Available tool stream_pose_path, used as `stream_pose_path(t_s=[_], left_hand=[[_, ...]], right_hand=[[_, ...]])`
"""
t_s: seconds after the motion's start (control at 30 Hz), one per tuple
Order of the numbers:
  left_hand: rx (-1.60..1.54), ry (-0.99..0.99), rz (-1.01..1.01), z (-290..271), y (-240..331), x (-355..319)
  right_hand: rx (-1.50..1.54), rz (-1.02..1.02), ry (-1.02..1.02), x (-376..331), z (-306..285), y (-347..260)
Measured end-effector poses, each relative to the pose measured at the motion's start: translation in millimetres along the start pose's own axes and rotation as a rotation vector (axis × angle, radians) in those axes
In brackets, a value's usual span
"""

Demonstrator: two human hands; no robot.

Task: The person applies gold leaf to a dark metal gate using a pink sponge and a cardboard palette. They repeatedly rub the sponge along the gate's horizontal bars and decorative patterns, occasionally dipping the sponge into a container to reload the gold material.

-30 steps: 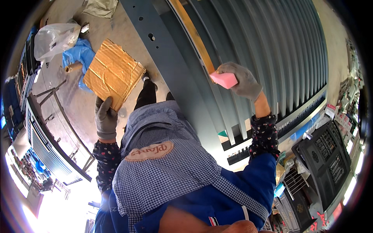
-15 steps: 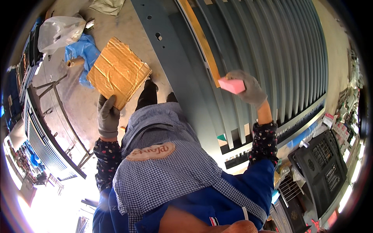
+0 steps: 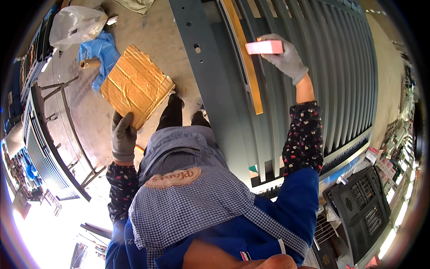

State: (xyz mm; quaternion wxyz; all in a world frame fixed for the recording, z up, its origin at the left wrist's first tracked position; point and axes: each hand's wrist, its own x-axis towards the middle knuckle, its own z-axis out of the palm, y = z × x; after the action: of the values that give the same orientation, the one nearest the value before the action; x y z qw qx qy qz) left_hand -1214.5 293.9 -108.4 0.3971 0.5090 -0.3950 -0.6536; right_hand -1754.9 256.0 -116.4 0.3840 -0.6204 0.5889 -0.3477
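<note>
My left hand (image 3: 123,138), in a grey glove, grips the near corner of a flat piece of cardboard (image 3: 136,85) coated with gold colour. In my gloved right hand (image 3: 286,57) is a pink block (image 3: 265,47), seemingly a sponge. It is over a dark grey slatted metal panel (image 3: 210,89), and its left end overlaps a gold-coloured strip (image 3: 256,92) on one slat. Whether the block touches the strip, I cannot tell. The strip's near end shows below the block, with bare grey metal beyond it.
On the floor to the left lie a clear plastic bag (image 3: 78,28), a blue plastic sheet (image 3: 101,49) and a cardboard tube (image 3: 90,63). Another slatted panel (image 3: 47,152) leans on a metal frame at far left. A dark ornamented panel (image 3: 360,206) stands at lower right.
My right hand has moved away from me along the strip with the pink block, exposing the strip's near end. My left hand and the cardboard have barely moved. The view has shifted slightly.
</note>
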Motion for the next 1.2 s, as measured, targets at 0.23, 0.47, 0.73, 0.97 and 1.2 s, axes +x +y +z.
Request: stream_pose_path(t_s=[0.23,0.47,0.73,0.97,1.2], left_hand=[[0.06,0.075,-0.017,-1.8,-2.9,0.8],[0.35,-0.025,0.176,-5.1,-9.3,0.8],[0.384,-0.043,0.189,-10.9,-14.4,4.0],[0.293,0.02,0.125,-3.0,-7.5,3.0],[0.337,0.063,0.177,5.5,-10.3,-0.5]], right_hand=[[0.03,0.112,-0.13,10.1,0.1,12.8],[-0.051,0.042,-0.209,-86.0,9.1,-20.8],[-0.057,0.121,-0.242,-91.1,-0.7,-47.8],[-0.236,-0.085,0.112,105.1,2.4,-7.3],[-0.202,0.136,-0.056,132.4,-18.4,12.7]])
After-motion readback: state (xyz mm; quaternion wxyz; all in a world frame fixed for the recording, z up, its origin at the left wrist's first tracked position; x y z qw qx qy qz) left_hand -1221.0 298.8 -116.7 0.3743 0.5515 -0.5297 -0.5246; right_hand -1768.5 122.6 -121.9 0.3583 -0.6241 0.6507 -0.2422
